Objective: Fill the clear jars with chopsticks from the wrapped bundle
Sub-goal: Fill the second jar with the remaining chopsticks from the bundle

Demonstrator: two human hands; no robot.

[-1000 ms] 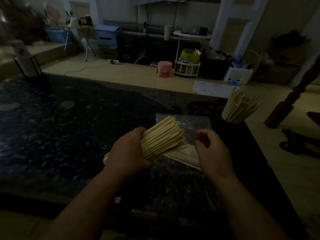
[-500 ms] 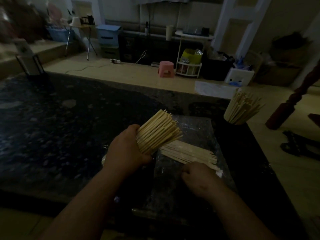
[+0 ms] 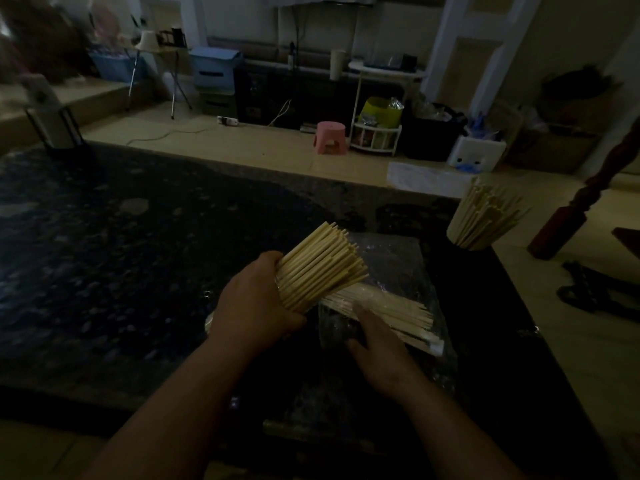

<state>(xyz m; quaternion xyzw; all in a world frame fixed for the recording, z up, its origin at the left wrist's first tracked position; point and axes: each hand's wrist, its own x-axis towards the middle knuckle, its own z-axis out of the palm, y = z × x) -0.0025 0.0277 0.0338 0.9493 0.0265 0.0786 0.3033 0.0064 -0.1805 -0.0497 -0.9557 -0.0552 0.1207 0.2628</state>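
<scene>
Left hand (image 3: 256, 306) clasped around tilted jar of chopsticks (image 3: 318, 268), right hand (image 3: 381, 351) flat, fingers resting on wrapped bundle (image 3: 391, 310), dark surface (image 3: 138, 271)

We note pale matt wooden chopsticks (image 3: 322, 268), glossy crinkled clear plastic wrapping (image 3: 398, 259), and a dark speckled polished stone countertop (image 3: 138, 271).

Bare left hand (image 3: 252, 313) and right hand (image 3: 381, 351); back from the fingers (image 3: 367, 320), bare forearms (image 3: 180, 410) reach the frame's edge.
</scene>
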